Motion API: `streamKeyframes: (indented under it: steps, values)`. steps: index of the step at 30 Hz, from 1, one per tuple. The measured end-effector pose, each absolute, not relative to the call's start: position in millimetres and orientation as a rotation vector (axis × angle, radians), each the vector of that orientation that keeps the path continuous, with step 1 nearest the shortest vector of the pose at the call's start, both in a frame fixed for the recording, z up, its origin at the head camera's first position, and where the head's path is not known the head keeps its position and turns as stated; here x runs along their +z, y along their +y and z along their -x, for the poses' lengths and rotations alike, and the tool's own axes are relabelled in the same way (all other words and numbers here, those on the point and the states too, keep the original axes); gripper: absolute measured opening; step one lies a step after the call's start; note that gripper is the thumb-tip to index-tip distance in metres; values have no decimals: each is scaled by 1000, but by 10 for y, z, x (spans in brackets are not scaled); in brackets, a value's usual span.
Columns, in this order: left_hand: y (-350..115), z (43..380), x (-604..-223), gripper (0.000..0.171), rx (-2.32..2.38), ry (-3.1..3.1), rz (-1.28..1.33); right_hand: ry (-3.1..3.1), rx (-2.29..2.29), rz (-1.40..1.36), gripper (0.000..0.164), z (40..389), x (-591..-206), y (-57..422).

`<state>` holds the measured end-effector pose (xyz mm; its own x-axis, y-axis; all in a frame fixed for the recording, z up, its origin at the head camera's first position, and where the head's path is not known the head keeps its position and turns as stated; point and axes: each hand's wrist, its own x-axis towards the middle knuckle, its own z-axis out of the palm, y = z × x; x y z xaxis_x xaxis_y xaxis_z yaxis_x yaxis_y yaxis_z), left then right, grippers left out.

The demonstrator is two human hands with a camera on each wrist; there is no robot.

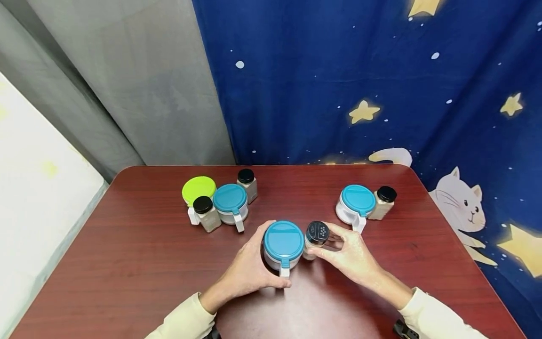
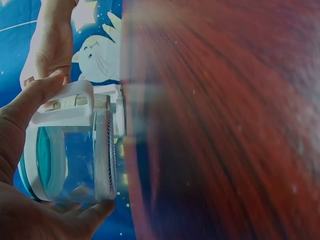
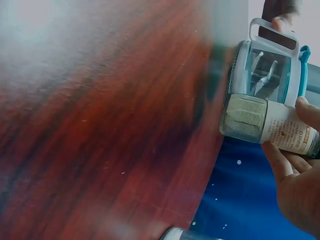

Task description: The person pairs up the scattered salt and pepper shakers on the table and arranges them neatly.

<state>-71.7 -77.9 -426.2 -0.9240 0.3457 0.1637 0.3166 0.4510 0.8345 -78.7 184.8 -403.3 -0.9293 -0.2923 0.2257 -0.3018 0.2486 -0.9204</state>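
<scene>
At the table's near middle, my left hand (image 1: 250,263) grips a clear jar with a blue lid (image 1: 283,240) and a white handle. The left wrist view shows its thumb at the jar's handle (image 2: 92,102) and fingers round the far side. My right hand (image 1: 353,256) pinches a spice shaker (image 1: 311,252) between thumb and fingers. This shaker has a black top with holes, a printed label (image 3: 287,127) and pale powder inside. It stands upright right beside the jar; whether they touch, I cannot tell.
At the back left of the red-brown table (image 1: 148,254) are a green-lidded jar (image 1: 198,188), another blue-lidded jar (image 1: 230,200) and two black-capped shakers (image 1: 208,219). Further right, a blue-lidded jar (image 1: 357,202) stands next to a black-capped shaker (image 1: 383,202). Curtains (image 1: 296,94) hang behind.
</scene>
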Motion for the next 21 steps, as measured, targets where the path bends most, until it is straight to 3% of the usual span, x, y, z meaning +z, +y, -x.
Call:
streamKeyframes:
  steps: [13,21]
  values:
    - [-581,694,-4270,122,1530,2602,-662,-2478,1746,-562,46,648,-4033,2026]
    - [-430,650,-4272,121,1446,2649,-721,-2555,1693,-350,46,468,-4029,2130]
